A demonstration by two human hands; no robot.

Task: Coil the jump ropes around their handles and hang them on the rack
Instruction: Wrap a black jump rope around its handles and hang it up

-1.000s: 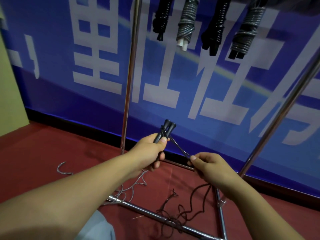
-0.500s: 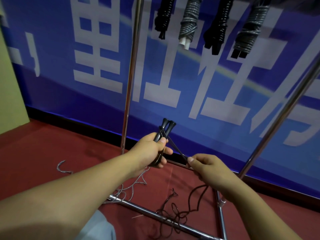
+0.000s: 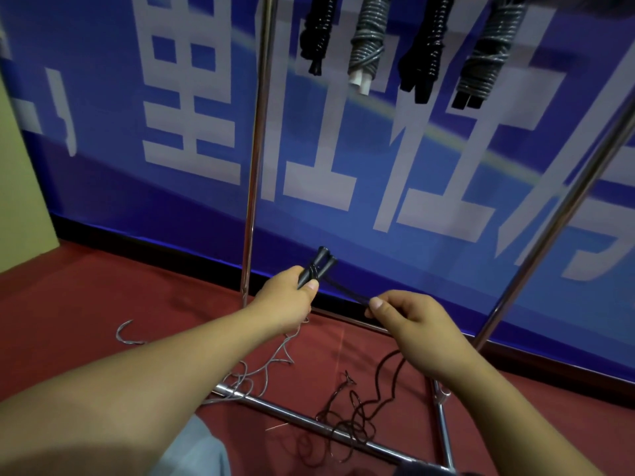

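Black jump rope (image 3: 347,293): both handles (image 3: 316,269) are clamped side by side in the left hand (image 3: 287,304), tips projecting up and away past the thumb. A taut length runs from the handles down to the right hand (image 3: 412,326), which pinches the cord between thumb and curled fingers. Below the right hand the slack drops to a loose tangle lying across the rack's base bar (image 3: 292,415). A rack upright (image 3: 256,149) stands just beyond the left hand; a second upright (image 3: 563,214) slants past the right hand's outer side. Open air separates the hands. Four coiled ropes (image 3: 367,53) hang well above both hands. A grey rope (image 3: 254,369) lies on the red floor (image 3: 103,297) beneath the left forearm.
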